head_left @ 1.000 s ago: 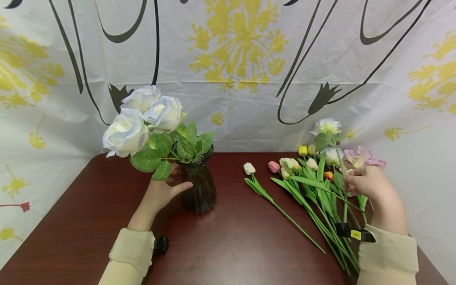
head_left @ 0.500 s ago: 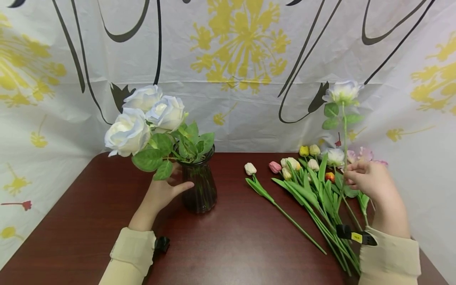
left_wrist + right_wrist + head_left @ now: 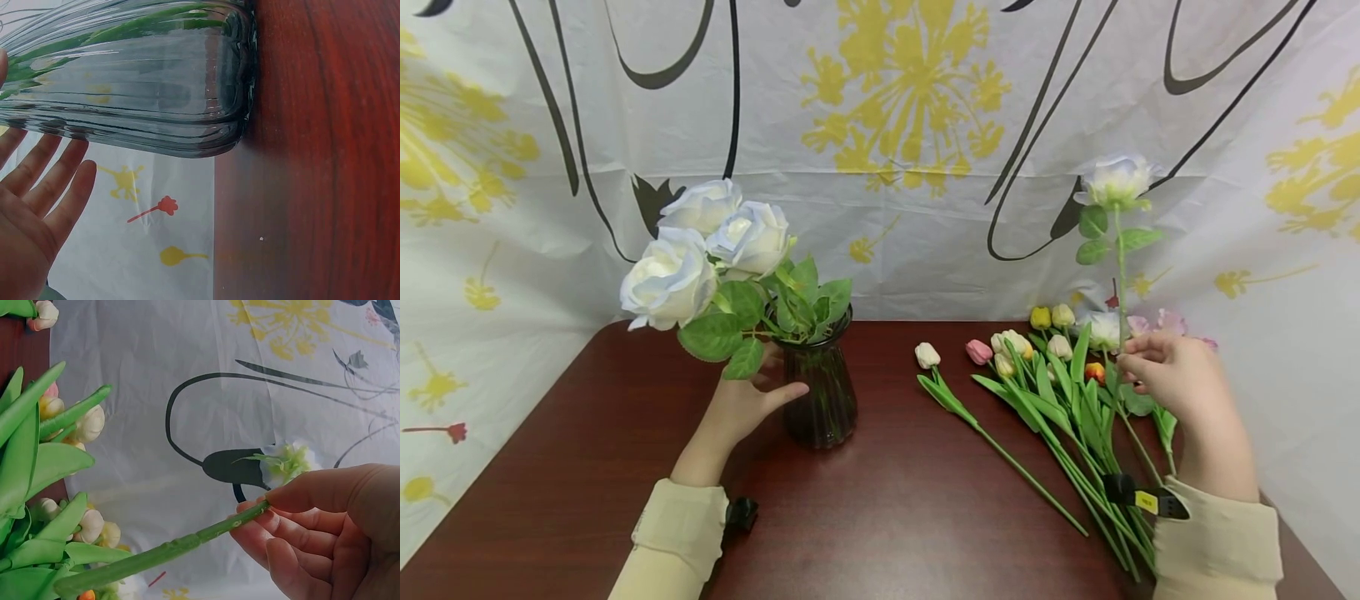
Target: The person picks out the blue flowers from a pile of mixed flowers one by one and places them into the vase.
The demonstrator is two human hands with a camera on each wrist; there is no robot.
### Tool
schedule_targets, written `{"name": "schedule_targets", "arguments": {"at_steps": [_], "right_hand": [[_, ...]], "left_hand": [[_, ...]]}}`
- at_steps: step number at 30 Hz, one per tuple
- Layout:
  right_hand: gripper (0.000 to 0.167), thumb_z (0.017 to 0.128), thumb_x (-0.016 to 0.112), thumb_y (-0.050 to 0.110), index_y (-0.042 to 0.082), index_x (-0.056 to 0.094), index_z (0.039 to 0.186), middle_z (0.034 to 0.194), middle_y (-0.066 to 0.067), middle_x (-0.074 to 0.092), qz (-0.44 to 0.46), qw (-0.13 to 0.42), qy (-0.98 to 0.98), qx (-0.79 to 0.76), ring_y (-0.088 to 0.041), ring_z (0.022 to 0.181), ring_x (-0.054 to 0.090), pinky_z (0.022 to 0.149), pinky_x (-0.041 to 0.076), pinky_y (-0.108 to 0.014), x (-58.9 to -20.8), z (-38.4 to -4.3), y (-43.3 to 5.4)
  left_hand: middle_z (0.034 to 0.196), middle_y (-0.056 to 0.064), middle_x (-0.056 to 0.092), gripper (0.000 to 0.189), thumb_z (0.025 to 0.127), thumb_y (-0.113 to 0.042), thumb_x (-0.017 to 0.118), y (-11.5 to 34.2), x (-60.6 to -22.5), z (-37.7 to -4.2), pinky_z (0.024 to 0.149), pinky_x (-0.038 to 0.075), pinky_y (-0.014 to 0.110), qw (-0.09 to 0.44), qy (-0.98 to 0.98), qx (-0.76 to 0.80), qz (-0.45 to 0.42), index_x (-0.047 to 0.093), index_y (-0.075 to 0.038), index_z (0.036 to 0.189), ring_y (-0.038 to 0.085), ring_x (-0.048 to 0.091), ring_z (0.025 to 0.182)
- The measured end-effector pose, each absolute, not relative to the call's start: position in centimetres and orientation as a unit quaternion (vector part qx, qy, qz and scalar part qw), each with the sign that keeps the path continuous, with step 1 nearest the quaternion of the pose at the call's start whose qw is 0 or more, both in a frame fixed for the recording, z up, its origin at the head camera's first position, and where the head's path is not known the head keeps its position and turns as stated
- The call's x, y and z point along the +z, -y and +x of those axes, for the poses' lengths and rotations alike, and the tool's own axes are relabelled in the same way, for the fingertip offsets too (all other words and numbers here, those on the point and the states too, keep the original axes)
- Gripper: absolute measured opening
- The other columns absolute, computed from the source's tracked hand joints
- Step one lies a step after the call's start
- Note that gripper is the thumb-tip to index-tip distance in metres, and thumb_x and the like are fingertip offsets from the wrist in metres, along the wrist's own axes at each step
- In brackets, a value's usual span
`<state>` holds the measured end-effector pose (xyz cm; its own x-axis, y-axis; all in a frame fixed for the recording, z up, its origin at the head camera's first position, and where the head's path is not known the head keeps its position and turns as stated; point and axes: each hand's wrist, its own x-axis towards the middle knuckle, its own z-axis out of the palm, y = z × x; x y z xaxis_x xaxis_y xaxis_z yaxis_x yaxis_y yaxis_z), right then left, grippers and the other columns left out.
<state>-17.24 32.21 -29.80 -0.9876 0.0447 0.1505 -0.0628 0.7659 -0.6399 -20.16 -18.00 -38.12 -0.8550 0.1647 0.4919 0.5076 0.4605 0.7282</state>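
My left hand [image 3: 741, 410] holds the dark ribbed glass vase [image 3: 826, 400] from its left side, thumb across the front. Close up in the left wrist view, spread fingers [image 3: 55, 172] meet the glass wall. Several pale blue-white roses [image 3: 668, 279] with green leaves lean left out of the vase, their stems inside. On the right, my right hand [image 3: 1180, 379] pinches the stem of a white rose [image 3: 1116, 182] between thumb and fingertips, bloom upright against the backdrop. The right wrist view shows the lower stem [image 3: 169, 550] slanting down from those fingers.
A pile of tulips [image 3: 1060, 408] in white, yellow, pink and orange lies below the right hand. Beside it are another white flower [image 3: 1103, 330] and pink blooms [image 3: 1171, 322]. One white tulip [image 3: 927, 356] lies apart on the brown table [image 3: 880, 517]. A printed cloth [image 3: 917, 250] hangs behind.
The right hand has raised the white rose out of the pile, its bloom now higher against the cloth, then shifted slightly left. The left hand and vase stay in place.
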Motion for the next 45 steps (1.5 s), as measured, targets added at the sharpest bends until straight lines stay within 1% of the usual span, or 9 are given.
{"name": "schedule_targets", "arguments": {"at_steps": [6,13,22,27,33,35,40,45], "right_hand": [[0.025,0.096,0.056,0.011,-0.012,0.059,0.107,0.090,-0.025,0.068,0.020,0.095,0.936,0.337,-0.007,0.063,0.063,0.056,0.054,-0.026,-29.7,-17.1,-31.9],[0.026,0.095,0.059,0.010,-0.012,0.059,0.108,0.088,-0.022,0.068,0.029,0.094,0.936,0.337,-0.006,0.062,0.063,0.055,0.054,-0.026,-29.6,-17.2,-31.6],[0.028,0.095,0.060,0.011,-0.014,0.060,0.109,0.086,-0.021,0.068,0.043,0.086,0.939,0.330,-0.010,0.061,0.063,0.055,0.053,-0.027,-29.4,-17.1,-31.1],[0.028,0.095,0.059,0.011,-0.012,0.061,0.110,0.087,-0.020,0.068,0.052,0.085,0.942,0.322,-0.013,0.062,0.062,0.055,0.052,-0.029,-29.3,-17.0,-30.8],[0.026,0.094,0.062,0.013,-0.009,0.064,0.108,0.083,-0.017,0.069,0.060,0.100,0.944,0.310,-0.015,0.061,0.061,0.052,0.050,-0.029,-29.1,-16.8,-30.1],[0.024,0.093,0.063,0.012,-0.008,0.066,0.106,0.082,-0.015,0.069,0.068,0.111,0.944,0.302,-0.013,0.061,0.061,0.052,0.050,-0.028,-29.1,-16.8,-29.8],[0.017,0.089,0.067,0.011,-0.002,0.070,0.099,0.081,-0.011,0.070,0.091,0.140,0.946,0.279,-0.007,0.063,0.061,0.055,0.048,-0.025,-29.0,-16.8,-29.2],[0.012,0.088,0.069,0.011,0.000,0.071,0.094,0.080,-0.008,0.070,0.110,0.155,0.944,0.269,-0.008,0.066,0.060,0.056,0.047,-0.024,-29.0,-16.8,-28.8]], "left_hand": [[0.113,0.013,0.061,0.057,0.075,-0.016,0.084,18.0,-38.1,-20.1,0.075,0.052,0.046,0.180,0.836,-0.478,-0.201,0.060,-0.004,0.125,0.027,0.059,0.099],[0.115,0.014,0.061,0.064,0.076,-0.017,0.084,18.1,-38.0,-20.0,0.078,0.051,0.048,0.166,0.835,-0.488,-0.192,0.055,-0.006,0.132,0.028,0.059,0.104],[0.116,0.013,0.061,0.062,0.077,-0.019,0.083,18.1,-37.9,-20.1,0.078,0.051,0.047,0.164,0.841,-0.478,-0.195,0.057,-0.006,0.131,0.027,0.058,0.106],[0.115,0.013,0.061,0.060,0.076,-0.020,0.083,18.1,-37.7,-20.0,0.078,0.051,0.047,0.163,0.845,-0.469,-0.197,0.058,-0.005,0.129,0.027,0.058,0.106],[0.113,0.013,0.060,0.062,0.077,-0.022,0.083,18.1,-37.5,-19.9,0.078,0.051,0.048,0.156,0.855,-0.455,-0.195,0.056,-0.004,0.130,0.029,0.060,0.099],[0.112,0.013,0.060,0.062,0.077,-0.024,0.083,18.1,-37.3,-19.8,0.078,0.051,0.048,0.153,0.861,-0.445,-0.192,0.057,-0.004,0.130,0.029,0.060,0.096],[0.114,0.013,0.060,0.063,0.078,-0.028,0.082,18.0,-36.9,-19.5,0.077,0.051,0.048,0.143,0.875,-0.424,-0.183,0.056,-0.004,0.131,0.030,0.061,0.094],[0.119,0.016,0.058,0.068,0.079,-0.032,0.080,18.1,-36.5,-19.3,0.077,0.052,0.048,0.127,0.886,-0.411,-0.175,0.053,-0.003,0.135,0.031,0.061,0.094]]}}
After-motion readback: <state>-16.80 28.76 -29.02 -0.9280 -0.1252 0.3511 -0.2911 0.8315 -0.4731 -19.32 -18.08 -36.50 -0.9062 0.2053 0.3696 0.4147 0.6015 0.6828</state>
